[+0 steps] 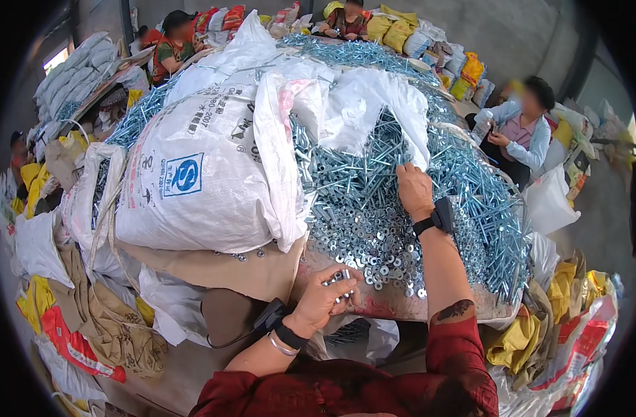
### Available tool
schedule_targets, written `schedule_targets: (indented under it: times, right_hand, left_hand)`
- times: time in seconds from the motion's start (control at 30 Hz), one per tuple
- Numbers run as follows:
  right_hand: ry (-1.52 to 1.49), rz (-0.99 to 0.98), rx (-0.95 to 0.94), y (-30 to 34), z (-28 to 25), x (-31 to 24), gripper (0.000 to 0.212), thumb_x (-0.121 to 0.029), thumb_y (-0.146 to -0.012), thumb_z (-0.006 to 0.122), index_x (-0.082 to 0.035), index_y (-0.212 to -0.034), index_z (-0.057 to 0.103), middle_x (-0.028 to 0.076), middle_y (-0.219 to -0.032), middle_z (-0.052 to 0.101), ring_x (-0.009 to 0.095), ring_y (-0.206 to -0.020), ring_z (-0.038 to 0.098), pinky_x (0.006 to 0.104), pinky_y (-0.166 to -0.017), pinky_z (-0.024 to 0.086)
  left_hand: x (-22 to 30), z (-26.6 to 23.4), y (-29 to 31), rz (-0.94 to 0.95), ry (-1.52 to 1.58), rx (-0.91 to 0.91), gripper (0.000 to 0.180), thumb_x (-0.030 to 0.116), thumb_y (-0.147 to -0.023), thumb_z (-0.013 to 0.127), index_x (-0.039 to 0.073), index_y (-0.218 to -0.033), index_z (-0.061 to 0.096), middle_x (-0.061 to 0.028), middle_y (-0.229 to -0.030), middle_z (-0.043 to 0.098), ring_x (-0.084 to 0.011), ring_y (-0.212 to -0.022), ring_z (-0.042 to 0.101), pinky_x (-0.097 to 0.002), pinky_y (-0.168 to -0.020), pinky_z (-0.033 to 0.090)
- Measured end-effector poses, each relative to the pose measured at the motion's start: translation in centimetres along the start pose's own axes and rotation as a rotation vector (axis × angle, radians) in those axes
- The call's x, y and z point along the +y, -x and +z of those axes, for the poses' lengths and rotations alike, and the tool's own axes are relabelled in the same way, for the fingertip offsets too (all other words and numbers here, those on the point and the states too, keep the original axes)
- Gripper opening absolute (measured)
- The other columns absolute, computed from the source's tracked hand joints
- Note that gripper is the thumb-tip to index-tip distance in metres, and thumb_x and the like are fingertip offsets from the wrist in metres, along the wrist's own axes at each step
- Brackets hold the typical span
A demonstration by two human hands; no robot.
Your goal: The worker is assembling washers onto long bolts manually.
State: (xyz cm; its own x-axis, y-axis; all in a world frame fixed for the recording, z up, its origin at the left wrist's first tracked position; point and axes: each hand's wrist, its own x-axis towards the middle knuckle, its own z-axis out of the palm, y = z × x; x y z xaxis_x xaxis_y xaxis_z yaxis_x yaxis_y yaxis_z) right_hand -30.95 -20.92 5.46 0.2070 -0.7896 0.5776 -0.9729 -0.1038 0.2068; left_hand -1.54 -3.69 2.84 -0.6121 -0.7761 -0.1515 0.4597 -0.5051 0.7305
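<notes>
Close to the table's near edge, my left hand [325, 297] is closed around several short, shiny metal pieces [342, 279], cylindrical in shape; their exact kind is too small to tell. My right hand [415, 191] reaches forward to the pile of long bluish metal bolts [363, 170], its fingertips bent down at the bolts beside a white plastic sheet [417, 132]. Whatever those fingers grip is hidden. Between my hands spreads a heap of loose silver washers [370, 247], some lying scattered along the near edge.
A big full white woven sack [207, 167] stands on the table at the left. More bolts [481, 208] heap up at the right. Three co-workers sit around the far and right sides, one in a light blue jacket [523, 135]. Yellow bags [516, 344] and other sacks crowd the floor.
</notes>
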Motion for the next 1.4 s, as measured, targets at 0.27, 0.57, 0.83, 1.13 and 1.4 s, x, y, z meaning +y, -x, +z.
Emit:
schedule_targets:
  times: [0.27, 0.57, 0.83, 1.13, 1.4]
  right_hand:
    - [0.039, -0.008, 0.294, 0.4, -5.2, -0.7, 0.012, -0.011, -0.088, 0.063, -0.006, -0.084, 0.053, 0.011, -0.081, 0.058, 0.031, -0.073, 0.062, 0.0422, -0.06, 0.05]
    - [-0.433, -0.04, 0.359, 12.2, -16.6, -10.9, 0.022, -0.001, -0.077, 0.077, -0.005, -0.087, 0.057, 0.009, -0.069, 0.05, 0.029, -0.055, 0.052, 0.0387, -0.048, 0.041]
    - [-0.692, 0.118, 0.098, 15.1, -13.3, -15.0, 0.018, -0.007, -0.084, 0.072, -0.003, -0.091, 0.056, 0.014, -0.08, 0.057, 0.035, -0.069, 0.059, 0.041, -0.055, 0.045]
    - [-0.814, 0.185, -0.29, 19.2, -18.9, -15.5, 0.018, -0.021, -0.093, 0.065, -0.007, -0.104, 0.061, 0.018, -0.074, 0.061, 0.04, -0.068, 0.062, 0.0435, -0.058, 0.046]
    - [-0.915, 0.271, -0.368, 19.4, -21.3, -15.3, 0.017, -0.019, -0.097, 0.06, -0.005, -0.106, 0.063, 0.019, -0.08, 0.063, 0.04, -0.073, 0.063, 0.0418, -0.061, 0.047]
  left_hand:
    - [-0.4, 0.5, 0.0, 0.031, 0.04, -0.001, 0.01, 0.014, -0.097, 0.058, 0.004, -0.101, 0.059, -0.013, -0.073, 0.063, -0.0056, -0.044, 0.039, -0.019, -0.041, 0.028]
    - [-1.4, -1.3, 0.3, 0.441, -0.304, 0.143, 0.01, 0.017, -0.097, 0.06, 0.008, -0.098, 0.061, -0.0042, -0.081, 0.063, -0.008, -0.049, 0.042, -0.0231, -0.044, 0.031]
    - [0.7, -1.0, 0.1, 0.16, 0.304, -0.086, 0.028, 0.027, -0.101, 0.053, 0.002, -0.111, 0.06, -0.0074, -0.081, 0.06, -0.0091, -0.049, 0.042, -0.0228, -0.044, 0.031]
    - [0.1, -1.6, 1.3, 0.183, 0.375, -0.145, 0.028, 0.032, -0.099, 0.059, 0.004, -0.103, 0.06, -0.0076, -0.081, 0.059, -0.0087, -0.049, 0.044, -0.0217, -0.042, 0.031]
    - [0.2, 0.2, 2.1, 0.178, 0.175, -0.147, 0.03, 0.027, -0.098, 0.061, 0.0, -0.112, 0.062, -0.0098, -0.08, 0.061, -0.0089, -0.048, 0.046, -0.022, -0.042, 0.034]
